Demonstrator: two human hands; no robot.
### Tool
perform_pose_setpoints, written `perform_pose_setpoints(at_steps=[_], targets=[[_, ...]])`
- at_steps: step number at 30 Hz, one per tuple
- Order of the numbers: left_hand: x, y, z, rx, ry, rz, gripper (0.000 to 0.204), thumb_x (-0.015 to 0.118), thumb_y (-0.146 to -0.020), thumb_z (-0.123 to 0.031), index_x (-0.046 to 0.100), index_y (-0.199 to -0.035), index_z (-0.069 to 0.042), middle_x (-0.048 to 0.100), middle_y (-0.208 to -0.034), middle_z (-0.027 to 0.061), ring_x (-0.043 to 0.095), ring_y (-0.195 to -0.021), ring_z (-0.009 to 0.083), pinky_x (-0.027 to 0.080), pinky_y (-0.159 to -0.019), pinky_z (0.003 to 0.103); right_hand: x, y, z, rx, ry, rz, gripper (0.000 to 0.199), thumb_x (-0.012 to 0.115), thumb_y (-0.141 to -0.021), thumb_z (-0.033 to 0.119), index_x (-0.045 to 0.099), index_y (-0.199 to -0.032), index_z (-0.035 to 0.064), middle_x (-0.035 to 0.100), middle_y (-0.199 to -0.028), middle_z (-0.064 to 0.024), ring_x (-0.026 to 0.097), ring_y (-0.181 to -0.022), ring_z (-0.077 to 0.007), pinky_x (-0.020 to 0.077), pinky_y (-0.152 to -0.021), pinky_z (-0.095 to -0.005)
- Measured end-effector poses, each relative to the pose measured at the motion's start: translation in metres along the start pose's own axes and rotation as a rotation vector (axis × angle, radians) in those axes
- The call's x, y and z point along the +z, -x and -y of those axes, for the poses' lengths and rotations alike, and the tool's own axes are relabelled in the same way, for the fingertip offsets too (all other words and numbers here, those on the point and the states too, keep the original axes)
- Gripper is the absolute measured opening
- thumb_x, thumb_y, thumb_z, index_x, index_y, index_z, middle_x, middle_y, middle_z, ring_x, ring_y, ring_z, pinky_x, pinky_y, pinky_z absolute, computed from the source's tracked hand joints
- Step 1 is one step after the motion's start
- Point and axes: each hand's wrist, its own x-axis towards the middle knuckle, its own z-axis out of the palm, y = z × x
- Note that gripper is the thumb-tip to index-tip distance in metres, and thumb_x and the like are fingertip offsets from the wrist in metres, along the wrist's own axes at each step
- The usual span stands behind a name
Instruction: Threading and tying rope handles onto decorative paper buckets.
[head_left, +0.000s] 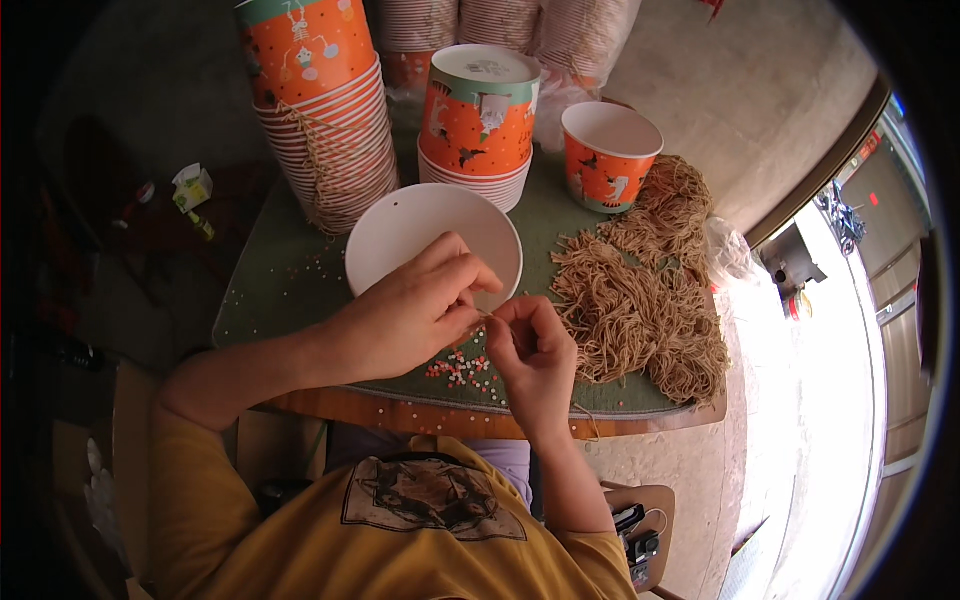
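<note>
A single head-worn fisheye camera looks steeply down from above the person's own chest, close over the near edge of a small desk (290,290). Both forearms enter from the lower edge. Straight lines bow toward the dark circular rim, and a sunlit doorway curves along the right side.

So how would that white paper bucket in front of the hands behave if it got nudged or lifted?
The white paper bucket looks thin-walled and empty, so probably very light and easy to slide on the green mat. Its wide open mouth suggests it would dent if squeezed. Lying tilted toward the person, it may roll.
</note>
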Motion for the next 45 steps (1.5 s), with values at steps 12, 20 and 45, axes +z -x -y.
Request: perform_pose_setpoints(at_steps=[12,20,45], targets=[[0.005,0.005,0.002,0.169,-0.351,-0.128,0.015,0.06,-0.078,0.005,0.052,-0.088,-0.002,0.049,-0.091,0.0085,0.058,-0.086,0.0274,0.049,-0.07,0.036,0.013,0.003,0.0,-0.172,0.147,-0.073,0.013,0.068,-0.081,0.001,0.056,-0.086,0.0044,0.057,-0.077,-0.0031,0.056,-0.059,-0.0106,0.0463,-0.055,-0.025],[0.01,0.007,0.008,-0.026,0.076,-0.178,0.016,0.061,-0.078,0.006,0.051,-0.087,-0.002,0.053,-0.083,0.0074,0.058,-0.074,0.0217,0.048,-0.065,0.033,0.014,0.004,-0.006,-0.392,0.35,-0.096,0.019,0.07,-0.076,-0.001,0.055,-0.085,0.006,0.057,-0.077,-0.0068,0.059,-0.062,-0.0204,0.048,-0.054,-0.0309],[0.009,0.005,0.013,-0.085,0.191,-0.109,0.017,0.056,-0.084,0.007,0.053,-0.099,-0.002,0.056,-0.091,0.0025,0.056,-0.084,0.0097,0.049,-0.077,0.025,0.009,0.003,0.001,-0.203,0.135,-0.021,0.014,0.068,-0.081,-0.001,0.056,-0.087,0.0035,0.061,-0.078,-0.0052,0.061,-0.063,-0.0123,0.0475,-0.054,-0.0249]])
